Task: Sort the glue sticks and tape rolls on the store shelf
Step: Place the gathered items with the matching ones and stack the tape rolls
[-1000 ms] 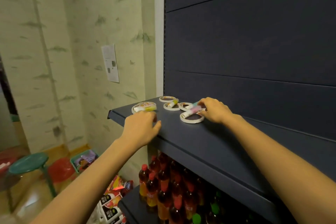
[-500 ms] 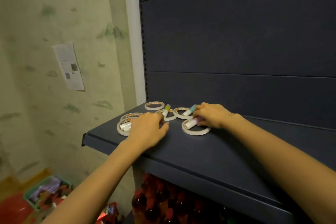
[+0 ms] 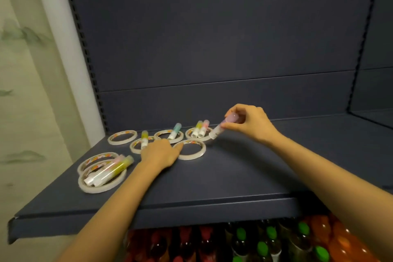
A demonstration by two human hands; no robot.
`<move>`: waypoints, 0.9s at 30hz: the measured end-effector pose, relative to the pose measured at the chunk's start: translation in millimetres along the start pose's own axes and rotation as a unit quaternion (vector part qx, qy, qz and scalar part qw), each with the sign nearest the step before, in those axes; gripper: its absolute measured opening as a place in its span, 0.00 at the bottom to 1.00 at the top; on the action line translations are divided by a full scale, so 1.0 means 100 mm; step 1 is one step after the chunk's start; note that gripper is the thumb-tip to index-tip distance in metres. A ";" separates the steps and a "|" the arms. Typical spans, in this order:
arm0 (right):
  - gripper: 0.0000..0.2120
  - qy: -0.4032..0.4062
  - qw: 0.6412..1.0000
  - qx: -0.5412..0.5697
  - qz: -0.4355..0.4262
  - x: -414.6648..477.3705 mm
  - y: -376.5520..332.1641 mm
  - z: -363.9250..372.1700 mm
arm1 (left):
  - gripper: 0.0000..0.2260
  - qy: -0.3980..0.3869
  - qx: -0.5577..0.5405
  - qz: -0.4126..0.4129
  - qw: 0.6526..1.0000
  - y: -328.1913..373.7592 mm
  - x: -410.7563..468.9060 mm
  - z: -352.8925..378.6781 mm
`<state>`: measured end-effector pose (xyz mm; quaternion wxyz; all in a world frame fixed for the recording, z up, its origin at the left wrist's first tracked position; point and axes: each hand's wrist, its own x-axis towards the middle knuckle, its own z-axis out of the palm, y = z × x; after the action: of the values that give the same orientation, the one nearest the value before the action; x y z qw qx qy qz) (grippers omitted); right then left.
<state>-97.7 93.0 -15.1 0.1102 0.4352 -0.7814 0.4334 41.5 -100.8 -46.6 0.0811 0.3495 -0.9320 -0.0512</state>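
The lilac-capped glue stick (image 3: 218, 131) is lifted off the dark blue shelf (image 3: 212, 178) and tilted. It is pinched near its capped end between the thumb and curled fingers of the right hand (image 3: 249, 122), and its white lower end hangs just over the rim of the rightmost tape roll (image 3: 197, 140). Two more sticks lie side by side in that ring, one yellow-green (image 3: 196, 130) and one pink (image 3: 203, 128). To its left a second roll (image 3: 156, 135) has a teal stick (image 3: 175, 131) lying across it, and a third roll (image 3: 133, 147) carries a yellow stick (image 3: 144, 139). A lone roll (image 3: 121, 144) lies by the back left corner, and a front roll (image 3: 189, 158) sits just ahead of the row. Near the shelf's left front edge two overlapping rolls (image 3: 102, 188) bear a long yellow stick (image 3: 116, 168) and a pale pink one (image 3: 106, 168) beside it. The left hand (image 3: 161, 153) rests palm down on the shelf with its fingers stretched out and holds nothing. Its forefinger touches the front roll's rim, and its other fingers reach toward the third roll. Both forearms extend over the shelf's front lip. On the level below stand bottles (image 3: 262, 248) with green and red caps.
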 end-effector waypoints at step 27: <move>0.16 0.173 0.956 -0.179 0.154 -1.64 0.92 -2.49 | 0.17 0.082 -0.079 0.265 0.957 2.74 -0.68 -0.08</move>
<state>-121.8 404.0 -9.7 0.2515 0.2011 -0.8728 0.3668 -82.9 149.8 -4.9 0.1955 0.0850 -0.9743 -0.0722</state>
